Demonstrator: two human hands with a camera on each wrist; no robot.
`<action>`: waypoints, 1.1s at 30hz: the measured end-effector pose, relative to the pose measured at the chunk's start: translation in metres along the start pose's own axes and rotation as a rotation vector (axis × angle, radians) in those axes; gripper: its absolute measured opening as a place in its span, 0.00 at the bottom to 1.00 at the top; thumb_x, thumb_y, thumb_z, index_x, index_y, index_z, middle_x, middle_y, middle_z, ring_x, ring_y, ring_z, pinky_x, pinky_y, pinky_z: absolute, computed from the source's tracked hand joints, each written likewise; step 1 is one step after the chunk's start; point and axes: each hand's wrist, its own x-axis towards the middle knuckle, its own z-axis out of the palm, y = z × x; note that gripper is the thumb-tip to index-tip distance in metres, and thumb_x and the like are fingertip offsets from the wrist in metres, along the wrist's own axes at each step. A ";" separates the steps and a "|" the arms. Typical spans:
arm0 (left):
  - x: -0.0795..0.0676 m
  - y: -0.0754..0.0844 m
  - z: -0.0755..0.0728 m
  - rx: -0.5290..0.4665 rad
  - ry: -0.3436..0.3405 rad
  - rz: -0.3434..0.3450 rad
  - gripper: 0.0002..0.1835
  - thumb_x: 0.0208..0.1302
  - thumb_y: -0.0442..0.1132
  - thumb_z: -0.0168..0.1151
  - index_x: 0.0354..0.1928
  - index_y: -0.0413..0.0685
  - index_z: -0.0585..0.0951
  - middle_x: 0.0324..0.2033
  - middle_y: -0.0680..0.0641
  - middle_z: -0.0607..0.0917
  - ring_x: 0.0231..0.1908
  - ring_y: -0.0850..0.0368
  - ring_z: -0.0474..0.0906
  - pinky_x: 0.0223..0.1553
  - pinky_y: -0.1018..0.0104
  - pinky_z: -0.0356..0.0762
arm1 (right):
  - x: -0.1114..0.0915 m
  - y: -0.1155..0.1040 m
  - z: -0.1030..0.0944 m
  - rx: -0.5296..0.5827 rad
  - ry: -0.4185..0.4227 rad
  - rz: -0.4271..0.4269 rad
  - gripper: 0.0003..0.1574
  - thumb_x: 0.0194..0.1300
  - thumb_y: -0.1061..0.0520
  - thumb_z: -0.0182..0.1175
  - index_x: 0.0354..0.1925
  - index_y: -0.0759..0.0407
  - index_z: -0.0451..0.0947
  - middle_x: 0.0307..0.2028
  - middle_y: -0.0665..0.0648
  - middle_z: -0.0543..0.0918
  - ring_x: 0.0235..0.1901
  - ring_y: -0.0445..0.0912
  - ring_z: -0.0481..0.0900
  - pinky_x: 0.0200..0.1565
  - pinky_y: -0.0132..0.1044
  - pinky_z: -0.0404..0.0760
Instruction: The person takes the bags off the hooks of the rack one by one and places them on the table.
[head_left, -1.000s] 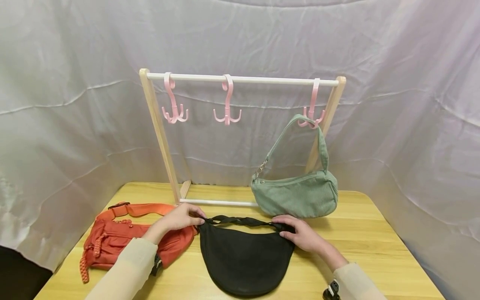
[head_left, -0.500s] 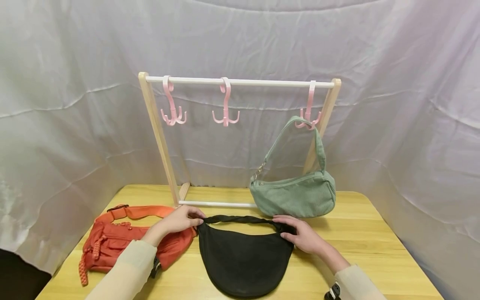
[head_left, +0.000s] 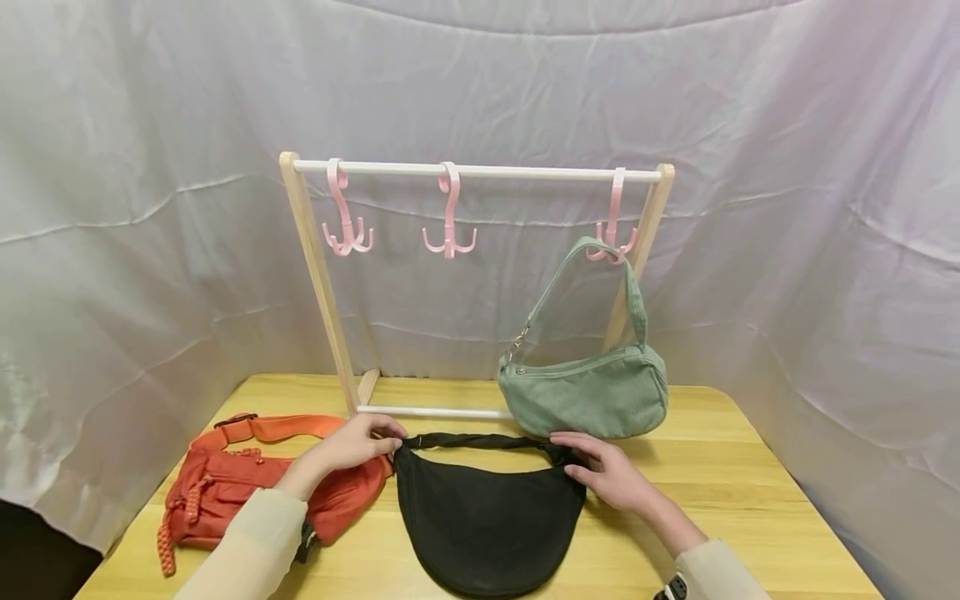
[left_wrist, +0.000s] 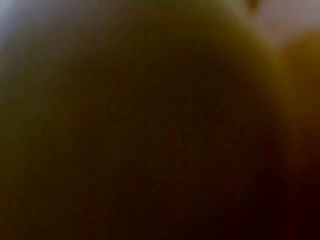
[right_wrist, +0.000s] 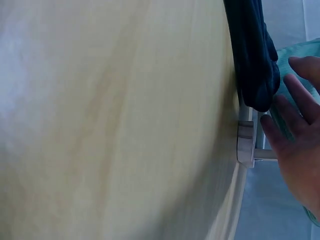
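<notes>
A black crescent-shaped shoulder bag (head_left: 491,525) lies flat at the front middle of the table, its strap (head_left: 480,441) stretched along the top. At its upper left corner, my left hand (head_left: 360,442) pinches the strap end between thumb and fingers. My right hand (head_left: 611,473) rests at the upper right corner with fingers extended over the strap end. In the right wrist view its relaxed, spread fingers (right_wrist: 295,112) are right beside the dark end of the bag (right_wrist: 255,65). The left wrist view is dark and blurred.
A red waist bag (head_left: 225,492) lies at left, partly under my left forearm. Behind stands a rack with a white rail (head_left: 525,172) and pink hooks, including the middle hook (head_left: 449,217). A green corduroy handbag (head_left: 588,396) hangs from the right hook (head_left: 613,221).
The black strap between my hands lies straighter and less twisted than before. Both hands stay at the bag's corners, and the head view has shifted slightly.
</notes>
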 end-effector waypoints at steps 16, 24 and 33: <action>-0.008 0.021 -0.003 -0.054 0.088 0.016 0.13 0.65 0.38 0.59 0.51 0.52 0.81 0.50 0.45 0.82 0.38 0.51 0.80 0.37 0.63 0.79 | -0.005 -0.007 -0.002 0.045 0.141 -0.077 0.29 0.62 0.67 0.61 0.62 0.59 0.71 0.61 0.58 0.74 0.60 0.55 0.71 0.56 0.43 0.75; -0.003 0.041 -0.003 -0.069 0.174 0.071 0.13 0.65 0.47 0.61 0.51 0.66 0.80 0.53 0.58 0.80 0.58 0.55 0.72 0.57 0.42 0.68 | -0.009 -0.012 -0.008 0.110 0.178 -0.136 0.29 0.64 0.62 0.61 0.63 0.58 0.70 0.62 0.55 0.73 0.62 0.43 0.69 0.59 0.36 0.72; 0.000 0.070 0.000 -0.105 0.337 0.168 0.21 0.66 0.41 0.60 0.60 0.59 0.75 0.60 0.54 0.75 0.62 0.56 0.67 0.57 0.52 0.71 | -0.009 -0.028 -0.009 0.164 0.288 -0.273 0.30 0.61 0.73 0.58 0.62 0.68 0.69 0.61 0.65 0.71 0.62 0.49 0.69 0.58 0.32 0.72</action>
